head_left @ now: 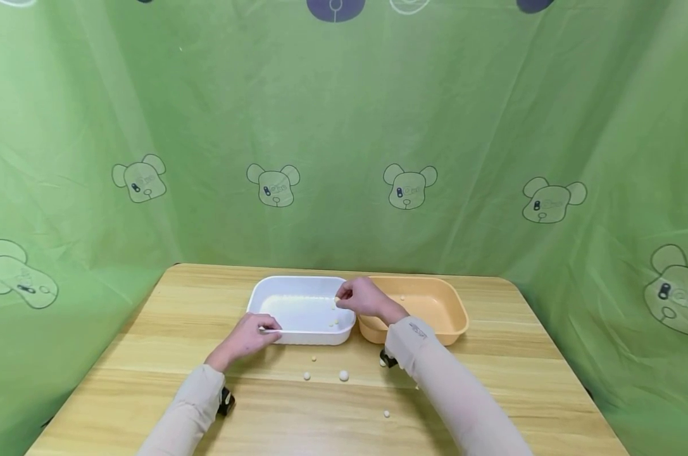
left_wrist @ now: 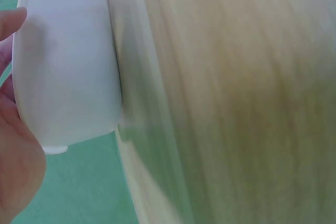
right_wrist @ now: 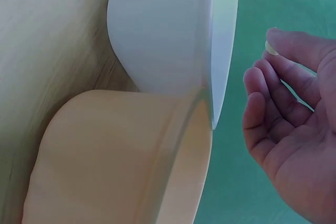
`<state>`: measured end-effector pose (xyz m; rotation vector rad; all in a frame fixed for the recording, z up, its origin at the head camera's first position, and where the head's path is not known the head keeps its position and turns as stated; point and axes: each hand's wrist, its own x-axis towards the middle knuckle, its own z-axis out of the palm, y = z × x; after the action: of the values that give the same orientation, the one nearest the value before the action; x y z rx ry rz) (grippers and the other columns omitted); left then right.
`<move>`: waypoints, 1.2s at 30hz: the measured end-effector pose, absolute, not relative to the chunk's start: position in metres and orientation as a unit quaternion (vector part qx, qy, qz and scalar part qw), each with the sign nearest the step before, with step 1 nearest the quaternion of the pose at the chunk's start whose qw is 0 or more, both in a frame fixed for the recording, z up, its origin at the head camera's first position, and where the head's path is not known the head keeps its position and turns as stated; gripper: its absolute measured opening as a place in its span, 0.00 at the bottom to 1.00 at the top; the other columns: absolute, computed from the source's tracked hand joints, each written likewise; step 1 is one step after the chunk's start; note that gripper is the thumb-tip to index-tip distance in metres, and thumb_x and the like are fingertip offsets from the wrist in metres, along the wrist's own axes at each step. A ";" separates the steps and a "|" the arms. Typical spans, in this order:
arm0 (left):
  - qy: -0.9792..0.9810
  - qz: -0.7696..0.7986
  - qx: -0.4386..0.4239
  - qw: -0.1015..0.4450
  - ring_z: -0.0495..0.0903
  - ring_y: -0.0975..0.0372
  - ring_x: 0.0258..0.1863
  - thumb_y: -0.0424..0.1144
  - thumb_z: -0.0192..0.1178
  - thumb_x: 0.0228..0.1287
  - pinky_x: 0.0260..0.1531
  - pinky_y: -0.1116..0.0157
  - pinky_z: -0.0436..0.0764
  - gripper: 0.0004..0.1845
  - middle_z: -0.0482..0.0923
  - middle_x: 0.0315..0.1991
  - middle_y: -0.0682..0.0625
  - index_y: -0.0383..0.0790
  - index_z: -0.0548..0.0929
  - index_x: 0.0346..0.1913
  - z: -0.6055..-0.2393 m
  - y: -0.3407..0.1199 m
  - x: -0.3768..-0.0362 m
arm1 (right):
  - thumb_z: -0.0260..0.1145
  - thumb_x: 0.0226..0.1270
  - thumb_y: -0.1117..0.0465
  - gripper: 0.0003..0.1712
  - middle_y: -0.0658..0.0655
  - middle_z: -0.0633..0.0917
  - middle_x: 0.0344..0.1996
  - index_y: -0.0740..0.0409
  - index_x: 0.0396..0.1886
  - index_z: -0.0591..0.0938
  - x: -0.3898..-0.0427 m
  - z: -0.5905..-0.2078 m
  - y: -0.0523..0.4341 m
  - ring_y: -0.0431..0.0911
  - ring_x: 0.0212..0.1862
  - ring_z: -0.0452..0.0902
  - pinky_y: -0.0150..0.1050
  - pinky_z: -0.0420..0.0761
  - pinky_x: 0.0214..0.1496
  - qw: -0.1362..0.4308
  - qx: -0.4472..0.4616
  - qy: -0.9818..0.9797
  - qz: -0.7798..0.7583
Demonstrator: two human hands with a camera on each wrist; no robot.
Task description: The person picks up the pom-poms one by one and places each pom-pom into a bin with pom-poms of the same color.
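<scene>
The left hand [head_left: 251, 338] grips the near rim of the white tray [head_left: 275, 296], which sits mid-table touching the orange tray [head_left: 447, 305], while the right hand [head_left: 364, 296] pinches a small bead [right_wrist: 271, 47] above the white tray's right edge.

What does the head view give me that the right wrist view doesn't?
Only the head view shows the left hand holding the near rim of the white rectangular plastic tray, loose small white beads on the wooden table, and beads inside both trays. Only the right wrist view shows the trays' outer walls up close. Both show the right hand pinching a small bead, and the orange plastic tray.
</scene>
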<state>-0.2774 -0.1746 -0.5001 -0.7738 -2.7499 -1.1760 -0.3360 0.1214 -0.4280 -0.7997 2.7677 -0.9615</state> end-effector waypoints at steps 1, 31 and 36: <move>-0.890 -0.380 -0.250 0.026 0.79 0.68 0.32 0.44 0.64 0.59 0.41 0.63 0.77 0.06 0.80 0.29 0.64 0.46 0.85 0.30 -0.500 -0.175 -0.277 | 0.68 0.56 0.65 0.03 0.49 0.83 0.26 0.59 0.31 0.85 -0.337 -0.429 0.121 0.40 0.31 0.77 0.33 0.78 0.35 0.055 -0.261 0.910 -0.316; -0.893 -0.372 -0.250 0.030 0.78 0.68 0.32 0.42 0.64 0.59 0.41 0.62 0.76 0.02 0.80 0.29 0.64 0.50 0.85 0.30 -0.500 -0.175 -0.277 | 0.69 0.56 0.67 0.06 0.50 0.84 0.26 0.61 0.34 0.86 -0.353 -0.442 0.107 0.39 0.31 0.76 0.31 0.77 0.35 0.066 -0.241 0.915 -0.316; -0.893 -0.376 -0.246 0.029 0.78 0.68 0.32 0.41 0.64 0.59 0.41 0.61 0.76 0.02 0.80 0.29 0.64 0.50 0.85 0.30 -0.500 -0.174 -0.277 | 0.68 0.56 0.67 0.06 0.51 0.84 0.27 0.62 0.34 0.86 -0.354 -0.444 0.106 0.40 0.31 0.77 0.32 0.78 0.35 0.066 -0.246 0.911 -0.324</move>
<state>-0.2771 -0.1741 -0.4999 -0.7583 -2.7548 -1.1601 -0.3544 0.1060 -0.4445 -0.7416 2.7480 -0.9788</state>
